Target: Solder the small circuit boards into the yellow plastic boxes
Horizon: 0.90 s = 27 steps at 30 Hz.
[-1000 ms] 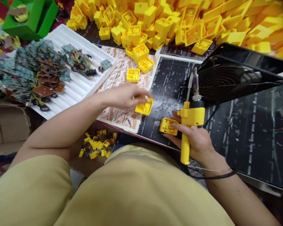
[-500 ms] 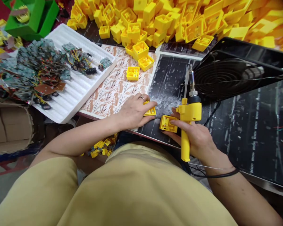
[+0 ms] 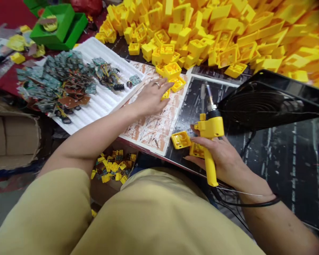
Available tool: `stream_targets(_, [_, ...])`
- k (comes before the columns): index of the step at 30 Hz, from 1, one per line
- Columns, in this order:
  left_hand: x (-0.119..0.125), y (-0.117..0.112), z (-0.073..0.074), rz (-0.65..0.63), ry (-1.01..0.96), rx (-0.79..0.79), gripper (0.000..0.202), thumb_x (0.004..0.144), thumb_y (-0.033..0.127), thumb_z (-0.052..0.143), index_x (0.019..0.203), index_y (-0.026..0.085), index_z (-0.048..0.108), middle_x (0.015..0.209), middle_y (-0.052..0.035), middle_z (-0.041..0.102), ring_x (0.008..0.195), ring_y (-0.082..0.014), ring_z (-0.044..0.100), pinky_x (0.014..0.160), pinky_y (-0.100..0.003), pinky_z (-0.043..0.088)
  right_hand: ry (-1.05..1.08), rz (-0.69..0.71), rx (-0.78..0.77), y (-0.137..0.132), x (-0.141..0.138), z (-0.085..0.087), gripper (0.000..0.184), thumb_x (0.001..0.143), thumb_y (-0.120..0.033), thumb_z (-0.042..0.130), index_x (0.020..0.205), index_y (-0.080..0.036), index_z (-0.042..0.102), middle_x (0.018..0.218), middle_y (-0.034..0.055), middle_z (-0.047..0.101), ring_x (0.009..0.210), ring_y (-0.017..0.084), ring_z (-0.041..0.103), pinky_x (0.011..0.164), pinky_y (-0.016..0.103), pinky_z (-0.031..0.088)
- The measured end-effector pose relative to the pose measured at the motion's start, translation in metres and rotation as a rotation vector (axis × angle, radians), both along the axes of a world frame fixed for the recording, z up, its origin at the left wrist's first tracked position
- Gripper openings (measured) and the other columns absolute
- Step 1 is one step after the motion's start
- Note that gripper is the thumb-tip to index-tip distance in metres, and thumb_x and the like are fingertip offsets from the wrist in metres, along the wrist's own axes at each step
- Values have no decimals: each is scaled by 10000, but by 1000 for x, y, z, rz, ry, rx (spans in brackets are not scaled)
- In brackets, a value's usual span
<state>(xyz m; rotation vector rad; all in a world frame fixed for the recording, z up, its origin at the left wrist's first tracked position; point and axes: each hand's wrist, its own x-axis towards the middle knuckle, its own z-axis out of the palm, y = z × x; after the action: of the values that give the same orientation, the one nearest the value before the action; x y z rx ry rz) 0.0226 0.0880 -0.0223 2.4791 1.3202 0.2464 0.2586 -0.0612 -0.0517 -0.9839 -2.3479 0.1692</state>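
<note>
My left hand [image 3: 152, 96], with a ring on one finger, reaches across the patterned sheet. Its thumb and fingers close around a small open yellow plastic case [image 3: 166, 94], which they partly cover. My right hand [image 3: 220, 154] grips a yellow soldering gun [image 3: 211, 127], its metal tip pointing away from me. Under the fingers of that hand lies another yellow case [image 3: 196, 150], partly hidden. Touching or very near it on its left is a slightly turned open yellow case [image 3: 180, 140]. Two more open cases [image 3: 172, 71] sit just beyond my left hand.
A large heap of yellow cases [image 3: 202, 39] fills the back. A black fan [image 3: 257, 106] stands right of the soldering tip. At left, a white foam tray [image 3: 95, 113] bears wired circuit boards [image 3: 66, 78]. Green boxes [image 3: 55, 28] lie behind it; a cable hangs by my right wrist.
My left hand has let go of a case beside my right hand and moved away from me onto another case on the patterned sheet. The view has shifted slightly; my right hand still holds the soldering gun.
</note>
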Motion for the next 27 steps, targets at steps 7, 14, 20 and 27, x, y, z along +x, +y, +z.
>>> stream_targets(7, [-11, -4, 7, -224, 125, -154, 510, 832, 95, 562, 1337, 152, 595, 1328, -132, 646, 1273, -265, 577, 1076, -378, 461, -63, 2, 156, 8, -13, 0, 328, 926, -263, 652, 1214, -168, 526, 927, 64, 721, 780, 185, 681, 751, 328, 535])
stream_targets(14, [-35, -57, 0, -351, -91, -33, 325, 847, 255, 592, 1153, 283, 698, 1378, -41, 628, 1420, -281, 436, 1191, -545, 294, -56, -93, 162, -8, -6, -13, 392, 935, -321, 647, 1263, -158, 507, 934, 75, 718, 817, 203, 690, 827, 366, 545])
stream_targets(20, [-28, -73, -9, -216, 45, 19, 457, 895, 473, 578, 1197, 137, 649, 1289, -180, 616, 1175, -325, 573, 1016, -485, 488, -45, -121, 166, -10, -4, -23, 372, 931, -254, 649, 1271, -171, 523, 967, 75, 720, 758, 176, 682, 672, 288, 526])
stream_targets(27, [-12, -65, -9, -759, -179, -126, 531, 750, 92, 527, 1280, 116, 539, 1501, -168, 495, 1420, -223, 443, 1182, -355, 384, -26, -160, 179, -10, -2, -24, 369, 935, -283, 645, 1272, -192, 527, 1042, 80, 724, 924, 210, 717, 729, 299, 553])
